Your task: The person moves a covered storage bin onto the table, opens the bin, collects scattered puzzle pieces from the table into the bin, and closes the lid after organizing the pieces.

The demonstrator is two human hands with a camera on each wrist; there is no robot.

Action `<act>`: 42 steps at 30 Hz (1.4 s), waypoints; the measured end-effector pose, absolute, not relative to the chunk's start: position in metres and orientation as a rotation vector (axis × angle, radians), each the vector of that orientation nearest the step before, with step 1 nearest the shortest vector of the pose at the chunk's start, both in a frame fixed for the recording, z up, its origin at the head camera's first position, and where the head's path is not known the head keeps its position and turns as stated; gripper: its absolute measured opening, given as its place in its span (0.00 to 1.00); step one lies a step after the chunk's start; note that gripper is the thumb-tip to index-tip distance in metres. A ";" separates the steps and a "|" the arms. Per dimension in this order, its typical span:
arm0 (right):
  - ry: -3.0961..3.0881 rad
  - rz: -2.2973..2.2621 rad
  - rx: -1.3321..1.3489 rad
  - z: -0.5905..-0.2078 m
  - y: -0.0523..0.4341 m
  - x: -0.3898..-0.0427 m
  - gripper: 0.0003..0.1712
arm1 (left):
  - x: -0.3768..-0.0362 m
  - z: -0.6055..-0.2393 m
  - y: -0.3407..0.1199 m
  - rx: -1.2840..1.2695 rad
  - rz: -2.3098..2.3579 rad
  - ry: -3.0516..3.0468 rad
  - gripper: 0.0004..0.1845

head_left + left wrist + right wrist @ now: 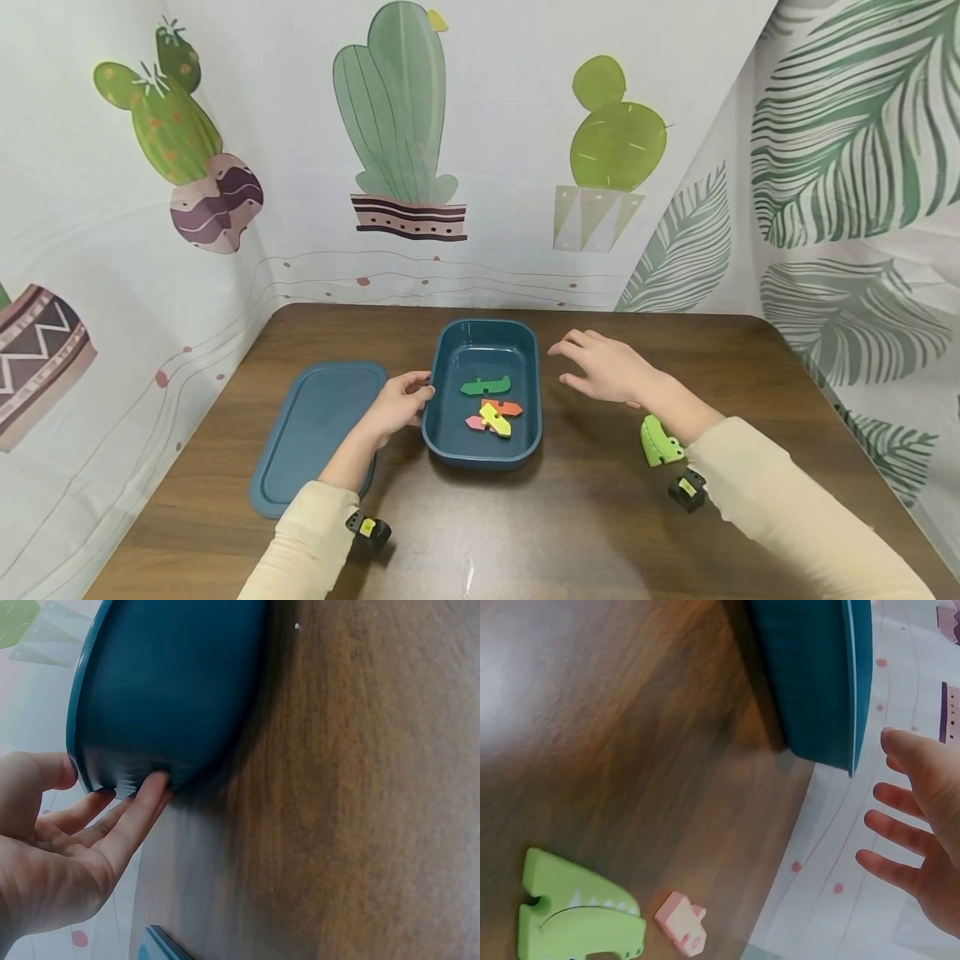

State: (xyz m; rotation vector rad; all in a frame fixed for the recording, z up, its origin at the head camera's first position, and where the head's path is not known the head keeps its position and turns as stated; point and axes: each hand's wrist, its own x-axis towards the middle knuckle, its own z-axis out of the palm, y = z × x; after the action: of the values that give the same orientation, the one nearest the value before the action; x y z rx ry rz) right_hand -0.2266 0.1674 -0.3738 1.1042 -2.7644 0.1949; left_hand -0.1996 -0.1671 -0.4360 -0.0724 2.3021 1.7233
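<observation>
A teal box (480,454) stands in the middle of the brown table (585,525). In it lie a green piece (485,386), an orange piece (502,407), a yellow piece (495,420) and a pink piece (474,423). My left hand (418,393) touches the box's left wall with nearly straight fingers (146,799), the thumb by the rim of the box (172,682). My right hand (573,360) hovers just right of the box, spread and holding nothing. From the right wrist, that hand (900,802) is apart from the box (810,675).
The teal lid (318,433) lies flat to the left of the box. A light green crocodile-like piece (660,442) rests on the table by my right forearm, with a small pink piece (681,922) beside it. Cactus and leaf curtains enclose the table.
</observation>
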 end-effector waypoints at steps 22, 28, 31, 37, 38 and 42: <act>-2.909 0.209 0.855 -0.400 0.219 -0.228 0.22 | -0.198 -0.428 -0.167 -0.045 1.708 2.281 0.23; -2.993 0.252 0.754 -0.405 0.234 -0.229 0.23 | -0.201 -0.438 -0.168 -0.068 1.715 2.308 0.22; -3.008 0.251 0.710 -0.407 0.240 -0.230 0.23 | -0.200 -0.437 -0.168 -0.070 1.716 2.308 0.22; -3.010 0.237 0.650 -0.414 0.248 -0.232 0.23 | -0.200 -0.437 -0.168 -0.065 1.723 2.300 0.22; -3.003 0.237 0.649 -0.415 0.248 -0.232 0.22 | -0.200 -0.437 -0.168 -0.064 1.722 2.300 0.22; -2.996 0.241 0.631 -0.422 0.250 -0.233 0.22 | -0.200 -0.438 -0.168 -0.064 1.725 2.299 0.22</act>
State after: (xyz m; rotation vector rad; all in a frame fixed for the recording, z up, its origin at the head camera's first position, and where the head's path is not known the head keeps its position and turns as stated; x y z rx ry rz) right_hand -0.2326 0.2497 -0.4219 0.6307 -2.9961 0.2409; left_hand -0.2003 -0.1681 -0.4381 -0.0640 2.2986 1.7255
